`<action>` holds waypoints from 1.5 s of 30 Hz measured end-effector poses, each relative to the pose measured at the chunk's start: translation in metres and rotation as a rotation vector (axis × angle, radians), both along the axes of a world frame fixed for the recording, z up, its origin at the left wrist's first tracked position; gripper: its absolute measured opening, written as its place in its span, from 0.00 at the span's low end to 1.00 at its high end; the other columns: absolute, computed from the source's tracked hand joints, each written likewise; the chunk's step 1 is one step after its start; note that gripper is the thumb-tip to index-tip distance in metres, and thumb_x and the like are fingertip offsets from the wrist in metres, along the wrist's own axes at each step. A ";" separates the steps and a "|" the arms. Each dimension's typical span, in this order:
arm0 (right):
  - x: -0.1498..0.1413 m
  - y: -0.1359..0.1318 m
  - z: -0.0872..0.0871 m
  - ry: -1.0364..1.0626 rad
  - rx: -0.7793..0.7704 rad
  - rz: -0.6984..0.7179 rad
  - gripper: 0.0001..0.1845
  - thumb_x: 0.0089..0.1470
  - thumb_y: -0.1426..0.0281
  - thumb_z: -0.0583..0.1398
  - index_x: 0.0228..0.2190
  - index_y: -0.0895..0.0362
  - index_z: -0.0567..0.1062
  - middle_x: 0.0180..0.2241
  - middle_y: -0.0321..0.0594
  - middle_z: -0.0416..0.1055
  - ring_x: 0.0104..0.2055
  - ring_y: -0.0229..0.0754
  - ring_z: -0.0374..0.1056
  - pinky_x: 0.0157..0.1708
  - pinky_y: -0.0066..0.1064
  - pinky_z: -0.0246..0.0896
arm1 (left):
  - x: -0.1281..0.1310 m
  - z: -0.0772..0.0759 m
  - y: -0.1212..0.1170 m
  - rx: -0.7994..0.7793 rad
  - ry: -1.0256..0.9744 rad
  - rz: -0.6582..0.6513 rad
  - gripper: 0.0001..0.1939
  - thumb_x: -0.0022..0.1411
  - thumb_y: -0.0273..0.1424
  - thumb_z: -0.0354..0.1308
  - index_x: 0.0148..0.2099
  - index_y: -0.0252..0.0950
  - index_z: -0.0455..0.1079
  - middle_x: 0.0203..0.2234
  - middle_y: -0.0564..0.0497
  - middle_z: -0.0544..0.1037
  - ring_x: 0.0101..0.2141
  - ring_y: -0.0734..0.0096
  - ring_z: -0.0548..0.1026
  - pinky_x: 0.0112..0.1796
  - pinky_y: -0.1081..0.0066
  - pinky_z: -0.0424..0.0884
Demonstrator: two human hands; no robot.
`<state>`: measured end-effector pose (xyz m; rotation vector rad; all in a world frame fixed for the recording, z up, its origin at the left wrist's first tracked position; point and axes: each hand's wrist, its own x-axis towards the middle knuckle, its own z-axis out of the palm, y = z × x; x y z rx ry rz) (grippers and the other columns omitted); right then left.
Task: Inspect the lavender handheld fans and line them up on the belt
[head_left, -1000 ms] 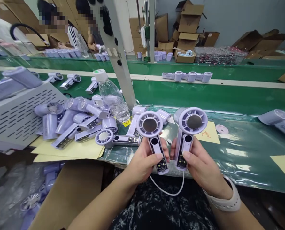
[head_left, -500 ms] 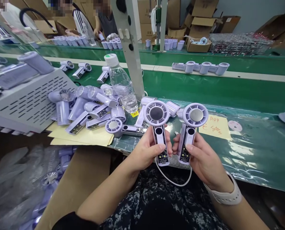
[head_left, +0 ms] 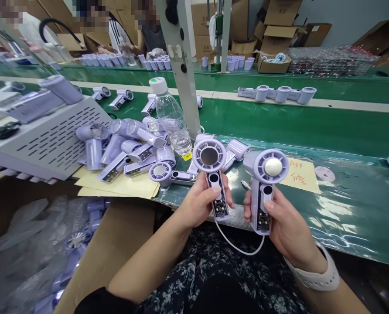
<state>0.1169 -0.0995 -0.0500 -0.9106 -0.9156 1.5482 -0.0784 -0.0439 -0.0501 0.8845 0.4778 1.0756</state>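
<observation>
My left hand point(head_left: 199, 198) is wrapped round the handle of a lilac handheld fan point(head_left: 209, 155), its thumb on the front of the handle. A second lilac handheld fan point(head_left: 270, 166) is in my right hand point(head_left: 288, 213), with that thumb also on the handle front. Both heads have a round metal disc in the centre, and small circuit boards show in the handles. A white cable point(head_left: 240, 250) loops between the lower ends of the two handles. Behind them on the bench lie more fans point(head_left: 235, 150), partly hidden.
A heap of lilac fans point(head_left: 129, 146) lies on yellow paper point(head_left: 116, 185) beside a grey vented box point(head_left: 60, 139). A water bottle point(head_left: 171, 117) leans near a metal post point(head_left: 183, 65). Beyond, several fans lie on the green conveyor point(head_left: 279, 117). Co-workers point(head_left: 116, 35) sit across it.
The right-hand fan has moved right and slightly down, its head turning so more of its side shows. The left-hand fan has tilted a little, and the two are farther apart. The view has shifted slightly.
</observation>
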 end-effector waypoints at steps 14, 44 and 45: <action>0.002 0.005 0.002 0.024 -0.064 -0.089 0.16 0.59 0.56 0.67 0.43 0.53 0.75 0.38 0.40 0.75 0.33 0.40 0.72 0.34 0.30 0.74 | 0.012 -0.005 -0.002 -0.013 0.112 -0.109 0.20 0.61 0.42 0.67 0.46 0.38 0.64 0.30 0.54 0.74 0.26 0.72 0.74 0.29 0.70 0.72; 0.001 -0.006 -0.002 0.037 0.091 0.093 0.12 0.66 0.63 0.63 0.48 0.53 0.75 0.40 0.38 0.72 0.38 0.38 0.71 0.38 0.29 0.73 | 0.009 -0.001 -0.010 0.016 0.067 -0.110 0.22 0.59 0.33 0.69 0.51 0.39 0.63 0.37 0.54 0.73 0.31 0.72 0.75 0.32 0.69 0.74; 0.001 -0.005 -0.002 0.046 0.083 0.090 0.12 0.66 0.63 0.63 0.48 0.53 0.75 0.40 0.38 0.73 0.38 0.38 0.71 0.38 0.29 0.73 | 0.009 -0.001 -0.010 0.016 0.064 -0.119 0.22 0.60 0.33 0.69 0.51 0.39 0.63 0.37 0.55 0.73 0.31 0.73 0.76 0.33 0.69 0.75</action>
